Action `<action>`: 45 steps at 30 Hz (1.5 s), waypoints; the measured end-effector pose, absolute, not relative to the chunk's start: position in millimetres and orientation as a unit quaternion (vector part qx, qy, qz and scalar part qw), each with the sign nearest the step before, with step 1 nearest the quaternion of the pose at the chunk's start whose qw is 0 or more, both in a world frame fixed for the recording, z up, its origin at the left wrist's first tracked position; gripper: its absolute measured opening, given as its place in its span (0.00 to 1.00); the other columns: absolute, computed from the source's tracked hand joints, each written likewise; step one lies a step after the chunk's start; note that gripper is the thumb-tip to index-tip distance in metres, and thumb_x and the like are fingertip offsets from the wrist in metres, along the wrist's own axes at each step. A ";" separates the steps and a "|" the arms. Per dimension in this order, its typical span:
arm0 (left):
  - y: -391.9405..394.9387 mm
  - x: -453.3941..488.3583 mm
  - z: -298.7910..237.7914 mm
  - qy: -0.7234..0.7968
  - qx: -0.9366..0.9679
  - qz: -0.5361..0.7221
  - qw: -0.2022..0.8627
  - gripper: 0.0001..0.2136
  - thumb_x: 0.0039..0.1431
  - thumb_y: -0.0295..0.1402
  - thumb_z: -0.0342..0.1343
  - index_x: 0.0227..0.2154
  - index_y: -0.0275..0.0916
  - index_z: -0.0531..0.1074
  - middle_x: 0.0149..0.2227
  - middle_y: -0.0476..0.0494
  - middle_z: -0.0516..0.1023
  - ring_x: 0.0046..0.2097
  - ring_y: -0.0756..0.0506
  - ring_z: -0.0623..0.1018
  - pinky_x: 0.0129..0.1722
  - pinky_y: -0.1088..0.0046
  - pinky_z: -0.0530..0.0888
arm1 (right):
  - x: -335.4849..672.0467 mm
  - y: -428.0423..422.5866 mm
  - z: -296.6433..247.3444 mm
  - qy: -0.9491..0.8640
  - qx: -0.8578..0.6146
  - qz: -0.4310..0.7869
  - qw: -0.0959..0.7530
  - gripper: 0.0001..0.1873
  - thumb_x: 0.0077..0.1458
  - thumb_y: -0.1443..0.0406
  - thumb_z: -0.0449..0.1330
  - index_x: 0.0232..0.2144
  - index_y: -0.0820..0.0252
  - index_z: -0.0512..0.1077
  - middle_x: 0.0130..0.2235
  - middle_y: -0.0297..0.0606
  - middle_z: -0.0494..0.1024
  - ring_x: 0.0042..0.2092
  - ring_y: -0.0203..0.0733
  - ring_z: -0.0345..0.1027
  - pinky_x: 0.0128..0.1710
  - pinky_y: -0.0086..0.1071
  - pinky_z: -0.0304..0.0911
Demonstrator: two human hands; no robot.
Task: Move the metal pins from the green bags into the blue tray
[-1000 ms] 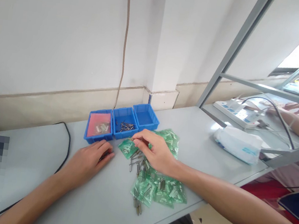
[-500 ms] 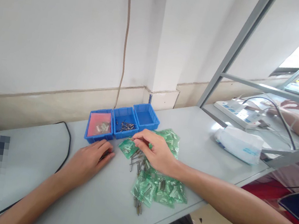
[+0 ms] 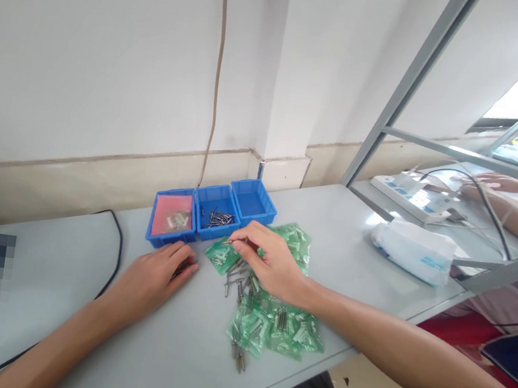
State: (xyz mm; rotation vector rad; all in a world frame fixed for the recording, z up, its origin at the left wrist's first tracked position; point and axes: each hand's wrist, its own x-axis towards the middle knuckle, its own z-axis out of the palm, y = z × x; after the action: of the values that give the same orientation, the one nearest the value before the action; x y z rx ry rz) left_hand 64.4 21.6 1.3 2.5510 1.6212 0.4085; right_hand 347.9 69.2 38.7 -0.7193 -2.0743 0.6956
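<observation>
My right hand (image 3: 269,260) is closed in a pinch over the pile of green bags. Between its thumb and fingertips a thin metal pin (image 3: 228,241) pokes out to the left. My left hand (image 3: 159,276) rests on the table in front of the blue bins, its fingers curled; something dark and metallic shows inside, mostly hidden. Green plastic bags (image 3: 248,326) of metal parts lie under and around my right hand. Loose metal pins (image 3: 240,290) are scattered left of the bags, and several more (image 3: 238,360) lie nearer the table's front edge.
Three blue bins stand by the wall: one (image 3: 151,240) with a pink sheet and a clear bag, one (image 3: 203,233) with loose screws, one (image 3: 253,203) with nothing visible inside. To the right are a white packet (image 3: 414,249), a metal frame (image 3: 409,86) and another person's hands (image 3: 494,182). A black cable (image 3: 120,252) crosses the left.
My two hands have stayed almost still, the right one keeping its pinch on the metal pin. Beyond the frame, the other person's hands have shifted.
</observation>
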 end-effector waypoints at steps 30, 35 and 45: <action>22.3 64.3 1.6 0.534 0.834 0.130 0.053 0.12 0.77 0.45 0.45 0.44 0.45 0.67 0.42 0.48 0.77 0.40 0.44 0.77 0.38 0.68 0.69 | 346.9 72.6 37.6 -0.783 -0.307 0.340 0.422 0.08 0.72 0.62 0.59 0.40 0.56 0.77 0.37 0.35 0.74 0.38 0.39 0.67 0.38 0.32 0.64; 22.1 64.3 1.7 0.531 0.834 0.135 0.055 0.12 0.76 0.45 0.45 0.43 0.45 0.68 0.41 0.48 0.77 0.41 0.44 0.78 0.38 0.68 0.69 | 346.7 78.2 31.2 -0.710 -0.305 0.488 0.406 0.14 0.72 0.55 0.57 0.41 0.58 0.76 0.39 0.37 0.78 0.35 0.38 0.68 0.33 0.31 0.63; 21.4 65.0 3.4 0.533 0.834 0.131 0.057 0.12 0.76 0.45 0.45 0.43 0.45 0.69 0.41 0.48 0.77 0.40 0.44 0.78 0.37 0.69 0.70 | 345.6 81.1 33.2 -0.597 -0.279 0.649 0.380 0.16 0.67 0.52 0.64 0.41 0.59 0.75 0.35 0.33 0.75 0.27 0.30 0.61 0.30 0.28 0.57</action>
State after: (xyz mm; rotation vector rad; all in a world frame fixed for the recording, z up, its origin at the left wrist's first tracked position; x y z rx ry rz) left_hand 65.0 21.4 3.4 2.5290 1.6171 0.3972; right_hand 345.6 81.1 33.2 -0.7131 -1.5243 1.6581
